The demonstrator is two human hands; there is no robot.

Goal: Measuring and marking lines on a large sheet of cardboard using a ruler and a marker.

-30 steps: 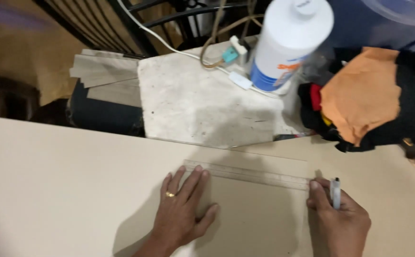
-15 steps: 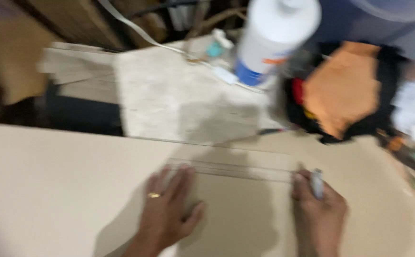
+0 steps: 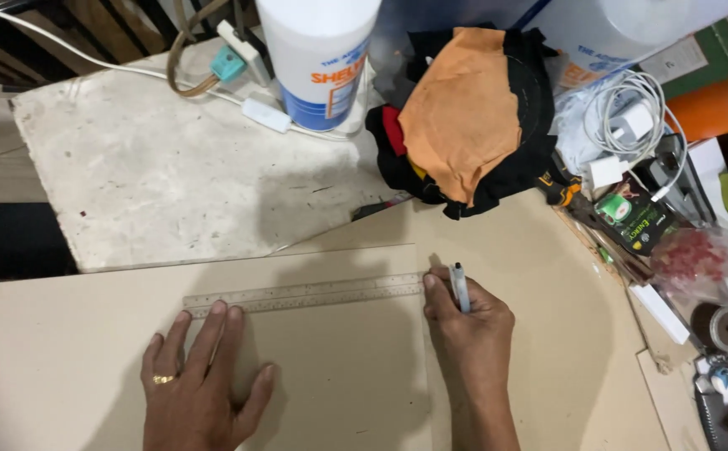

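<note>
Under your spread fingers lies a tan sheet of card (image 3: pixel 331 376), and your left hand (image 3: pixel 201 384) presses flat on it, palm down, all fingers open and holding nothing; a gold ring (image 3: pixel 164 379) sits on one of them. Just past those fingertips, touching the longest two, a clear ruler (image 3: pixel 301 294) lies across the sheet, running from your left fingertips over to your right thumb. Your right hand (image 3: pixel 472 330) is curled shut around a pen (image 3: pixel 459 286) with a pale barrel, its end pointing away from you, right at the ruler's far end and the sheet's right edge. Beyond the ruler and both hands, the tan sheet gives way to a worn white slab (image 3: pixel 155 175). Farther past your right fingers sits a heap of black and orange cloth (image 3: pixel 464 108), and past your left fingers, at the slab's far edge, stands a large white bottle (image 3: pixel 318 58) with a white cable (image 3: pixel 113 67) trailing beside it. Well off to the right of your pen hand lie a coiled white charger cable (image 3: pixel 623 117) and small packets (image 3: pixel 635 219).
</note>
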